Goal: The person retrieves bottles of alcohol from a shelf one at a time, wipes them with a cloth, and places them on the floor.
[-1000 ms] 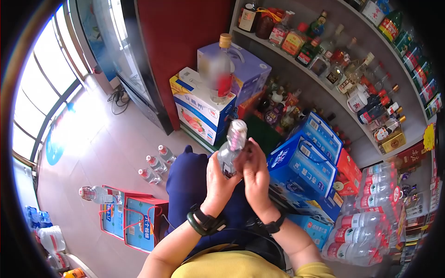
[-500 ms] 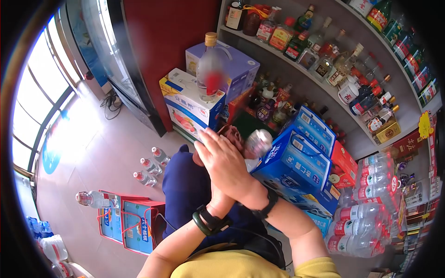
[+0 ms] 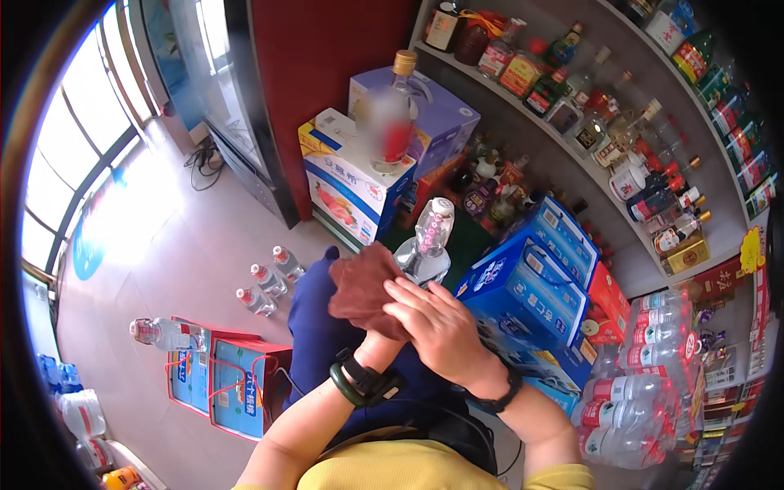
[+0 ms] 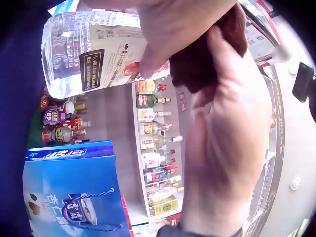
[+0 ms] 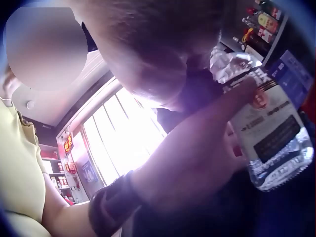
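In the head view a clear glass bottle (image 3: 426, 241) points up and away from the person's lap, with a whitish cap and pink lettering near its neck. My left hand (image 4: 182, 29) holds it, the thumb lying over the pale label in the left wrist view. From the head, a brown cloth (image 3: 363, 287) drapes over most of that hand and hides its fingers. My right hand (image 3: 445, 331) grips the cloth, fingers reaching across its edge just below the bottle. Close to the right wrist camera, the right hand is dark and blurred.
Several small bottles (image 3: 269, 279) stand on the floor to the left, near red-and-blue gift bags (image 3: 245, 384). A larger bottle (image 3: 396, 131) tops a white carton (image 3: 347, 175) ahead. Blue boxes (image 3: 531, 286) and packed water bottles (image 3: 629, 400) crowd the right, below liquor shelves (image 3: 539, 106).
The bottle first pointed upward, then tipped right as the right hand crossed over the left. Now it points upward again, and the cloth has spread out over the left hand.
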Demonstrator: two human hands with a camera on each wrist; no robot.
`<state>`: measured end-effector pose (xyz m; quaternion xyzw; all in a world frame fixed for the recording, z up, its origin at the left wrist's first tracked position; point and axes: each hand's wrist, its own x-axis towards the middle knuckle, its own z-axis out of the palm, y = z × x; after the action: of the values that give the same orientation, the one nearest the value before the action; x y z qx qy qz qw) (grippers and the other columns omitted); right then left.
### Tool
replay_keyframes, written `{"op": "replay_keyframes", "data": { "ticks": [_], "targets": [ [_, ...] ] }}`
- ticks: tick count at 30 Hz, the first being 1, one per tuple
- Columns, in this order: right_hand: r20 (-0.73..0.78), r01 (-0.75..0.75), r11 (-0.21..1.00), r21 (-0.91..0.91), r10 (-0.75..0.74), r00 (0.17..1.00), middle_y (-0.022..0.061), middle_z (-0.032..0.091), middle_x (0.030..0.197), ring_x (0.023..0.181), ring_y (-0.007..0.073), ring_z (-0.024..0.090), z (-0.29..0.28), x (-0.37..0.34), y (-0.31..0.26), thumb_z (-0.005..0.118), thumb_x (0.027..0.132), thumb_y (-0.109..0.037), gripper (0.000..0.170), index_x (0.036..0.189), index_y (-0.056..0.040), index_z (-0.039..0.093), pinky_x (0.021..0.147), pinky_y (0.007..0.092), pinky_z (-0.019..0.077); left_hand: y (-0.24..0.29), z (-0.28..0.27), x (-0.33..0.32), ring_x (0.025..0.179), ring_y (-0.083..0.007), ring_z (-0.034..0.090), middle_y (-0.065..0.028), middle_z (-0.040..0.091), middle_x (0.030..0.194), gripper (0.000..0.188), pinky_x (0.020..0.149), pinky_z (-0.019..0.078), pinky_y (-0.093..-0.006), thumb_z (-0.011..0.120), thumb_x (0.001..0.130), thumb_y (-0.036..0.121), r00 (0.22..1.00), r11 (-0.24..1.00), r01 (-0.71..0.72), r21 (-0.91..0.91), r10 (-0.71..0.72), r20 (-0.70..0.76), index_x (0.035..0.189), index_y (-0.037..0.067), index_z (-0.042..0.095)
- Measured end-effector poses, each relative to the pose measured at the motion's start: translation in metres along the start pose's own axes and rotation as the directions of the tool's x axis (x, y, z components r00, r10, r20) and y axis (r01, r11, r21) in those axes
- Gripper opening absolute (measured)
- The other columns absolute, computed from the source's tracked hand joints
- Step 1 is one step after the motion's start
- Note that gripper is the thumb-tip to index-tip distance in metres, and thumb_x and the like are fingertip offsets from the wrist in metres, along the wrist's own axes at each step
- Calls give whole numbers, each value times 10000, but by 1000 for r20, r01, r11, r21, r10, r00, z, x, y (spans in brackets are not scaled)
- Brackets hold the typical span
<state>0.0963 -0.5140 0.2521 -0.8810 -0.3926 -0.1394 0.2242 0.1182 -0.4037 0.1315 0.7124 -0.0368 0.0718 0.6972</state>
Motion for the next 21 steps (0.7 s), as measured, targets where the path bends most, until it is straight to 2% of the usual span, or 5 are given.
{"op": "replay_keyframes", "data": {
  "ticks": [5, 7, 13, 19, 21],
  "targets": [
    [-87, -180, 982, 48, 184, 979, 112, 661, 1232, 1165, 251, 636, -34, -29, 21, 519, 897, 23, 267, 1136, -54, 613, 1000, 400, 459, -19, -3, 15, 1142, -271, 575, -170, 572, 1244, 589, 946, 483, -359, 759, 785, 150, 963, 957, 249, -150, -229, 141, 1296, 25, 492],
    [-46, -525, 691, 496, 625, 780, 92, 658, 1153, 1076, 205, 641, -52, -41, 33, 479, 944, 52, 247, 1137, -35, 607, 963, 347, 476, 4, -5, 10, 1086, -280, 589, -168, 579, 1177, 650, 924, 484, -370, 817, 734, 169, 999, 996, 14, 93, -9, -51, 1278, 14, 495],
    [-240, -202, 443, 874, 753, 612, 67, 624, 1162, 1063, 150, 587, -87, -20, 43, 458, 1030, -60, 195, 1168, -24, 589, 980, 286, 440, 38, -5, -1, 1111, -372, 530, -191, 547, 1159, 766, 964, 443, -434, 861, 667, 136, 980, 973, -88, 211, 122, -154, 1297, -8, 449],
    [-103, -18, 996, -91, 9, 995, 163, 530, 1412, 1264, 372, 520, -24, 0, 2, 611, 803, 31, 507, 1304, -45, 586, 1077, 457, 417, 23, 11, -6, 1074, -361, 571, -182, 565, 1146, 718, 917, 480, -404, 846, 711, 173, 963, 978, -108, -177, 59, -262, 1309, 14, 482],
    [-88, 47, 982, -185, -64, 994, 165, 437, 1498, 1343, 374, 457, 14, -5, 6, 637, 854, -49, 537, 1382, -49, 538, 1086, 465, 394, 45, -5, -6, 1178, -283, 595, -126, 615, 1268, 476, 984, 484, -348, 679, 876, 152, 957, 929, -281, 239, 289, 0, 1332, 101, 550]
  ]
}}
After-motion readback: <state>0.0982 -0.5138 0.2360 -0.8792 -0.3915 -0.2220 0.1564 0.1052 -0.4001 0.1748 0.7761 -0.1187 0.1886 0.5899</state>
